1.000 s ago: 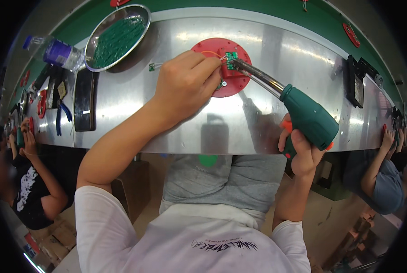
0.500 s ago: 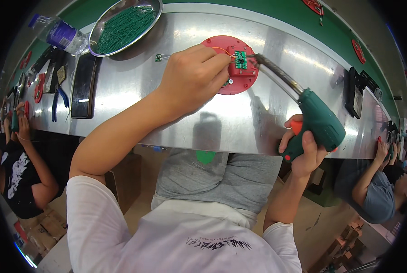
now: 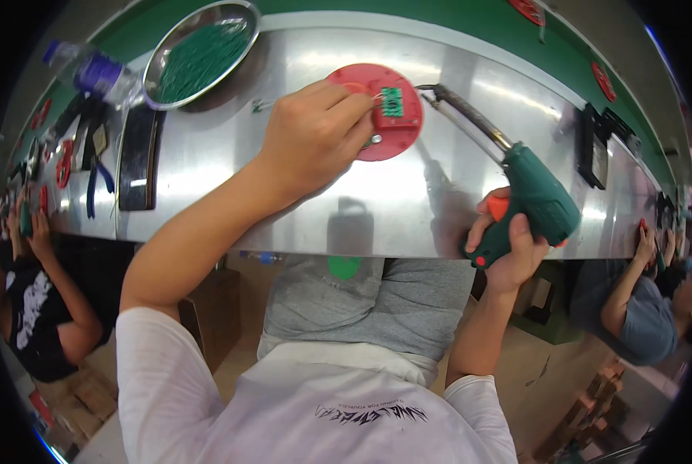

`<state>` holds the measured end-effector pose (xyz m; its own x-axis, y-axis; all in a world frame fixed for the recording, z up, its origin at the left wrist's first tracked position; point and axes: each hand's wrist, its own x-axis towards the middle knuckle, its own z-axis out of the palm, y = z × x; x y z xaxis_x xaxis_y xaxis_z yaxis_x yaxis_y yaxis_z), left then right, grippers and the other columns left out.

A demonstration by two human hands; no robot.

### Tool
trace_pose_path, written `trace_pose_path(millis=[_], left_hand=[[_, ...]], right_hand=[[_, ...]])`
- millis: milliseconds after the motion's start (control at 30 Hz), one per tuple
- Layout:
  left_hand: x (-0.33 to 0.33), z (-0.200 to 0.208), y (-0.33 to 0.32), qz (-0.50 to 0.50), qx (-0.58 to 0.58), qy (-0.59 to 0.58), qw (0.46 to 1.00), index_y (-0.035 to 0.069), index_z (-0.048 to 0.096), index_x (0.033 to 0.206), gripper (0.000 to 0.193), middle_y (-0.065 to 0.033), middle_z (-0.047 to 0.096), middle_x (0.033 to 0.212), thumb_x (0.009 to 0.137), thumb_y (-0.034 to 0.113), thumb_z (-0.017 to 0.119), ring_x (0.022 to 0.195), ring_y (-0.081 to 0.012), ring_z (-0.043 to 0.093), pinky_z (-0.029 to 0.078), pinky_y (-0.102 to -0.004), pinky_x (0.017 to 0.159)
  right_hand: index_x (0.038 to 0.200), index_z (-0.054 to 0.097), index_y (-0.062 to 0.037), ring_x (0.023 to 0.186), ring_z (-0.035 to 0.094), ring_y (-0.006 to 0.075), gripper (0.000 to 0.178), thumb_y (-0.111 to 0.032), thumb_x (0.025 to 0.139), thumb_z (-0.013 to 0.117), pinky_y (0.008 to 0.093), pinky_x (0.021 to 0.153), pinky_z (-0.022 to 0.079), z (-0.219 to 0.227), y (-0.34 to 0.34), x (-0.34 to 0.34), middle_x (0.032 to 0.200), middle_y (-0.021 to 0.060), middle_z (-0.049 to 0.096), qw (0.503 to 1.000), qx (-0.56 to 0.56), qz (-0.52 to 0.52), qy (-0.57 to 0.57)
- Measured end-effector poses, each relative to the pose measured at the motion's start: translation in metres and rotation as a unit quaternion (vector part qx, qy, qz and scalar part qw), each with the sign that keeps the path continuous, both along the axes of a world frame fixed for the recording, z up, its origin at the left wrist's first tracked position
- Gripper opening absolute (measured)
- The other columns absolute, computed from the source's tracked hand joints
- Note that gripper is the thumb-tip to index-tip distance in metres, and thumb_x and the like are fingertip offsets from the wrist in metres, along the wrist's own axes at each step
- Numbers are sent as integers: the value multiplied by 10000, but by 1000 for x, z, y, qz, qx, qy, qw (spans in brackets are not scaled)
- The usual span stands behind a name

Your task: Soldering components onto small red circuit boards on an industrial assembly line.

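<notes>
My left hand is closed in a pinch on a thin wire that runs to a small green circuit board. The board sits on the raised middle of a round red plastic housing lying on the metal bench; my fingers cover the housing's left side. Wrapped round the handle of a green soldering gun is my right hand, its fingers by the orange trigger. The gun's long metal barrel points up and left. Its tip hangs just off the right edge of the housing, apart from the board.
A metal bowl of green wires stands at the back left, near a plastic bottle. A dark phone-like slab and blue-handled pliers lie left. Black trays stand right. Other people work on both sides.
The soldering gun's tip has drawn away from the board's right edge to beyond the housing's rim. My left hand keeps its pinch at the board. The whole view has shifted a little.
</notes>
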<state>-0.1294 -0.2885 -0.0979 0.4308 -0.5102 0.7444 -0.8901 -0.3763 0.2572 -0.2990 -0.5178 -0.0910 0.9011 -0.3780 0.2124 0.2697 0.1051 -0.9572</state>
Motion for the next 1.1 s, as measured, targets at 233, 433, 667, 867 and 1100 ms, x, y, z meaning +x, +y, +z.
trace_pose_path(millis=[233,433,667,867,1100], left_hand=[[-15,-1,9,77,59,43,994,-4,678,918,134,-161,640,767,787,-21,701,658,-334,601,470,-426,585],[-13,7,-1,134,125,-19,983,10,660,959,151,-152,621,774,811,-14,653,690,-341,604,469,-446,597],[113,-4,-113,159,176,-25,971,33,629,975,134,-182,659,868,872,101,578,804,-366,639,518,-479,693],[219,30,-229,242,125,-179,945,77,659,887,120,-136,642,849,812,153,606,809,-315,619,473,-461,728],[226,-11,-454,96,114,21,989,209,574,1347,543,-195,530,1304,884,488,622,1178,-392,489,387,-561,960]], right_hand=[[943,665,19,561,582,81,118,-99,935,677,254,494,457,-5,5,-6,735,27,646,991,118,0,64],[917,653,11,524,562,59,91,-75,918,683,227,481,440,4,-40,-23,658,7,625,992,71,-103,-1],[1115,541,63,469,578,217,282,-168,954,521,315,431,464,-28,-93,-36,881,158,608,947,184,-235,-119],[1122,501,52,450,547,201,291,-189,959,477,336,415,478,-13,-83,-19,851,168,573,932,140,-324,-86],[1105,493,15,456,517,172,282,-230,969,460,310,389,454,-13,-81,-10,890,133,552,905,138,-395,-79]])
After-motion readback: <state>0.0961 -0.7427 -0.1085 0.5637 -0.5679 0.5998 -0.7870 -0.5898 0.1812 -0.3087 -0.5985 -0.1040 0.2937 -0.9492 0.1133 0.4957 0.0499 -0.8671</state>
